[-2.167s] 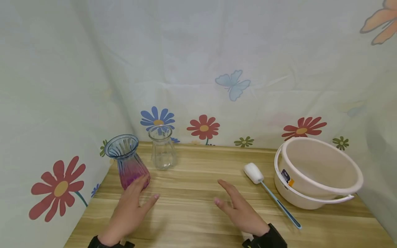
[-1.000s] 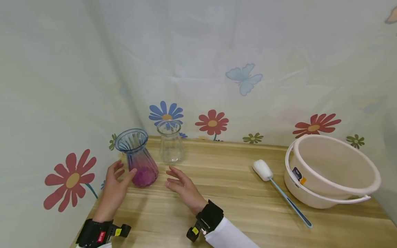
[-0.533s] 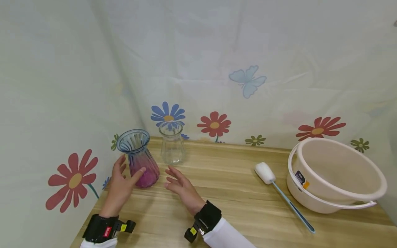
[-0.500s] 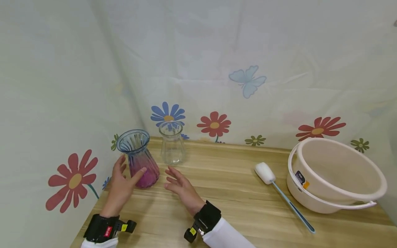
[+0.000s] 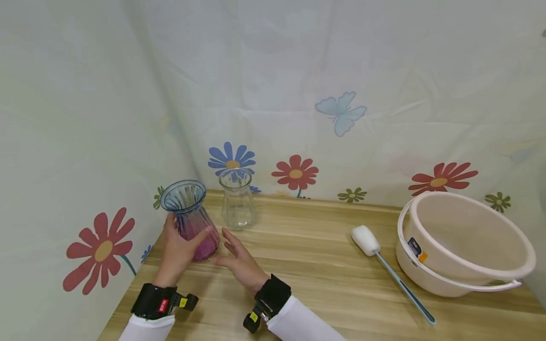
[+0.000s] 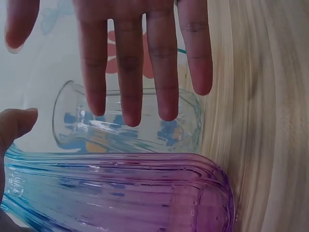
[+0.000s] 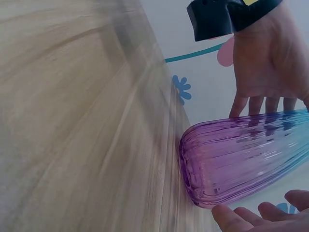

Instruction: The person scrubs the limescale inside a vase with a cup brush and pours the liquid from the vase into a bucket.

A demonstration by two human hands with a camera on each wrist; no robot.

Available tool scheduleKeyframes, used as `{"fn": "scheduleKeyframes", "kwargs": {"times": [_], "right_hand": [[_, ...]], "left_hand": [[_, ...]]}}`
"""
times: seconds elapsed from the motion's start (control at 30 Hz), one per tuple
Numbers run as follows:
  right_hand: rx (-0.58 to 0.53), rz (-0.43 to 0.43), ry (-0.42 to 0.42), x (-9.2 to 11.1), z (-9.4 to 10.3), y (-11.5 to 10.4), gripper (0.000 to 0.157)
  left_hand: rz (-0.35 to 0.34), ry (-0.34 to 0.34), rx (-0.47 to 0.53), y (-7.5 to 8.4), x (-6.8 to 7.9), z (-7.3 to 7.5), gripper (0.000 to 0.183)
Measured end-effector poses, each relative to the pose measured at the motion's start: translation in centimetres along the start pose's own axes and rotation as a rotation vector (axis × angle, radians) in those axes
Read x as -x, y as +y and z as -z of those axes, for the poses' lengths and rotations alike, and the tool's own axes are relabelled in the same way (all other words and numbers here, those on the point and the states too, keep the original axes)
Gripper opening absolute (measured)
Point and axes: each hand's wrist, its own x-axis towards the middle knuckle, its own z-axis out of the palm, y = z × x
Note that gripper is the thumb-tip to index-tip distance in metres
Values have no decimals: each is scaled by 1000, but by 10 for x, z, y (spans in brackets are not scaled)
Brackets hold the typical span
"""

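A ribbed glass vase (image 5: 190, 221), blue at its flared mouth and purple at its base, stands on the left of the table. Round its left side my left hand (image 5: 177, 253) holds it, the thumb across the front and the fingers behind. In the right wrist view, fingers of the left hand (image 7: 270, 63) show through the glass. My right hand (image 5: 244, 266) is just right of the vase's base, its fingers extended and not curled round anything; whether a fingertip touches the glass I cannot tell. Behind stands a smaller clear glass vase (image 5: 238, 208).
On the right lies a bottle brush (image 5: 366, 240) with a white sponge head and blue handle. Beside it stands a pale pink bucket (image 5: 415, 272) with a carrying handle. A curtain printed with flowers and a butterfly (image 5: 341, 113) hangs behind the wooden table (image 5: 315, 265).
Both hands have come in from in front of the vases. My left hand has closed in round the coloured vase, and my right has moved left towards its base. The vases have stayed put.
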Motion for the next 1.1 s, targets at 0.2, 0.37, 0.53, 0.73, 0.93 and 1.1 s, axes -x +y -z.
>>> {"fn": "scheduleKeyframes", "kwargs": {"times": [0.2, 0.37, 0.53, 0.73, 0.93, 1.1], "right_hand": [[37, -1, -2, -8, -3, 3, 85], [36, 43, -50, -13, -6, 4, 81], [55, 131, -117, -17, -10, 6, 85], [80, 160, -136, -18, -11, 8, 92], [87, 158, -128, -18, -11, 7, 95], [93, 169, -145, -19, -11, 7, 94]], "left_hand": [[-58, 72, 15, -3, -8, -6, 105], [-87, 97, 35, -6, -12, -9, 97], [-69, 86, 31, -7, -14, -11, 98], [-27, 79, -11, -6, -14, -12, 103], [-46, 89, -28, -5, -16, -13, 97], [-41, 106, -59, -5, -17, -12, 97]]}}
